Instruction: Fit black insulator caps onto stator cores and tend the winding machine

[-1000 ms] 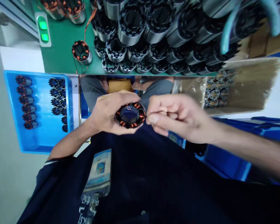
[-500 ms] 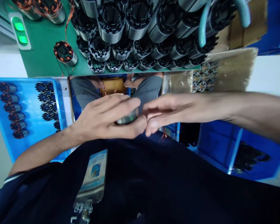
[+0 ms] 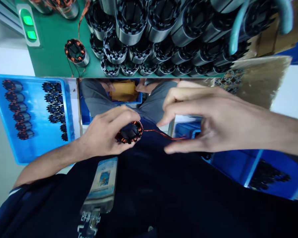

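Note:
My left hand (image 3: 109, 132) is wrapped round a wound stator (image 3: 130, 132), its black and copper end facing up toward me. From the stator, copper wires (image 3: 159, 133) run right, passing close to my right hand (image 3: 191, 115). That hand has its thumb and fingers spread wide, with no object between them. Above, on the green bench (image 3: 49, 62), stands another wound stator (image 3: 76, 53) with loose wire ends.
Stacked bare stators (image 3: 131, 19) fill the bench's middle. A blue tray (image 3: 37, 132) with stators lies left; blue bins (image 3: 228, 165) with black parts are lower right. Light-blue handles (image 3: 235, 33) jut out top right. Another person's legs (image 3: 96, 96) show beneath the bench.
The stator in my left hand has turned so its copper-wound end shows. My right hand has moved away from it and opened. The whole view has shifted slightly.

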Demonstrator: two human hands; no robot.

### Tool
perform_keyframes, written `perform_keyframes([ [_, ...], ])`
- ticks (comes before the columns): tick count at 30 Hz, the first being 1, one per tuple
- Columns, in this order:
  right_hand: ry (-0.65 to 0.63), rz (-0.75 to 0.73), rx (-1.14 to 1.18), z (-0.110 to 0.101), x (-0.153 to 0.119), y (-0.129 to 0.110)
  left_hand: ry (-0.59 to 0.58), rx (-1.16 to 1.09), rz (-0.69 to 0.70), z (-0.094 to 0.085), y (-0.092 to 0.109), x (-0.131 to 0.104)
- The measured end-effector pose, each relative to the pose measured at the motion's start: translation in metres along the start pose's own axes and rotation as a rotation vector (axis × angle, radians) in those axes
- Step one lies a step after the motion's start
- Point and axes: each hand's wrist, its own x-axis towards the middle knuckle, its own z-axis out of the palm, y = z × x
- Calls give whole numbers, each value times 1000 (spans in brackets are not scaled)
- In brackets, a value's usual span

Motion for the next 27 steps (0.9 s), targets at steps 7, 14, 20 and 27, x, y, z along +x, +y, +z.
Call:
perform_keyframes([
  [7,-458,534,1082,44,14,20,254,489,461,8,-7,2],
  [14,13,84,351,56,8,16,21,169,78,4,-19,-9],
  [20,427,199,134,44,-45,38,99,-45,-137,-25,-37,-41],
  [27,391,485,368,91,-30,91,708,283,-402,-86,-146,-60],
])
